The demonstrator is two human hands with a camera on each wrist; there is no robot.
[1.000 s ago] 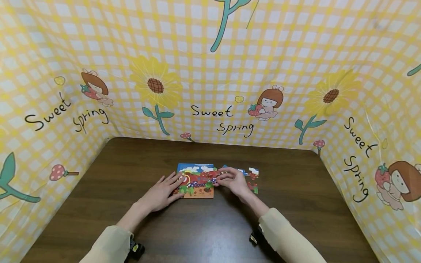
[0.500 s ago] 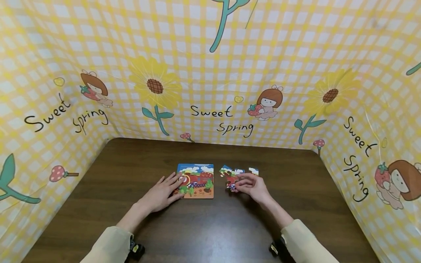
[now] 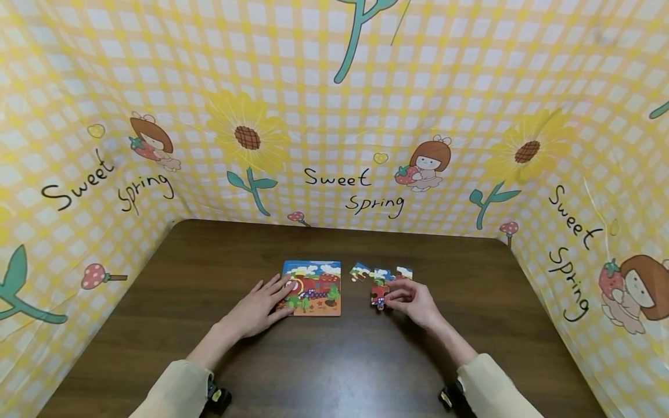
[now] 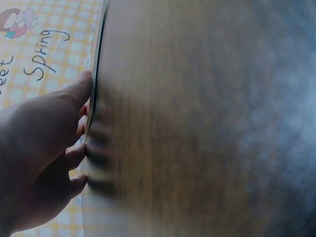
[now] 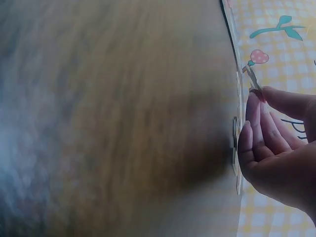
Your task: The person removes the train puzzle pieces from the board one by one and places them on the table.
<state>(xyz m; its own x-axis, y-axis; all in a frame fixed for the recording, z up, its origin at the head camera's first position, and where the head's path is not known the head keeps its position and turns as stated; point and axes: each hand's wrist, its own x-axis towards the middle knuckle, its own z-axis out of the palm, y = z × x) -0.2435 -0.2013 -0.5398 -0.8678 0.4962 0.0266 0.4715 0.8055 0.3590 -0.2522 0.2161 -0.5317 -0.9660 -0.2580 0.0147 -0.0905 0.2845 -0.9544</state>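
Since the earlier frame, right hand point(image 3: 415, 305) and its pinched red-and-blue knobbed jigsaw piece point(image 3: 378, 294) (card or wood, unclear) shifted toward 3 o'clock. Piece: long axis roughly 12–6, at 10 o'clock from right hand, the nearer; flat train-picture puzzle board point(image 3: 320, 309) at 9 o'clock, left hand point(image 3: 256, 307) resting outstretched on it. Right hand partly hides blue-white loose pieces point(image 3: 382, 273).
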